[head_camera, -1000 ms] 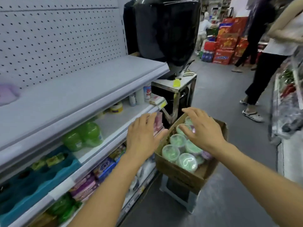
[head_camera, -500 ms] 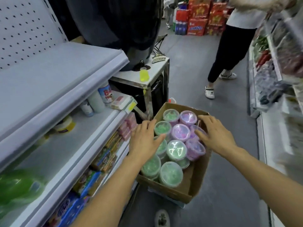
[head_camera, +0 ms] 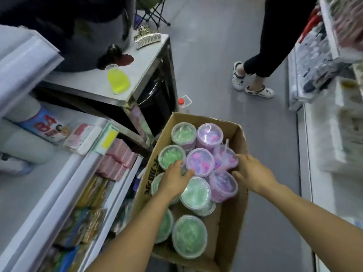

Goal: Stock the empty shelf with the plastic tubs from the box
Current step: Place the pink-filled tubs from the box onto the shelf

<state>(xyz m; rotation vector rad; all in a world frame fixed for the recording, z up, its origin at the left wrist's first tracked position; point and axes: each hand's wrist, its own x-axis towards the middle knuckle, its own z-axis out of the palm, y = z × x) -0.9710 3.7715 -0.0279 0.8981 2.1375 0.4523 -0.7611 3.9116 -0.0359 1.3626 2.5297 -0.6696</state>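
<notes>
An open cardboard box (head_camera: 234, 228) stands on the floor in the aisle below me, with several round lidded plastic tubs inside, green ones (head_camera: 189, 235) and purple ones (head_camera: 209, 134). My left hand (head_camera: 172, 181) lies over the green tubs on the box's left side, its fingertips against the middle purple tub (head_camera: 200, 160). From the right, my right hand (head_camera: 252, 173) comes in with its fingers against two purple tubs (head_camera: 223, 185). No tub is lifted. The empty white shelf (head_camera: 27, 61) shows only as a blurred corner at the upper left.
Lower shelves (head_camera: 64, 193) at the left hold bottles and packets. A metal table (head_camera: 141, 61) beyond the box carries a yellow cup (head_camera: 117, 81) and a hair claw (head_camera: 146, 38). A person's legs (head_camera: 261, 55) stand in the aisle. Display cases (head_camera: 324, 134) line the right.
My view has tilted down and moved closer to the box. Both hands have gone deeper in, the left onto the green tubs and the right against the purple ones.
</notes>
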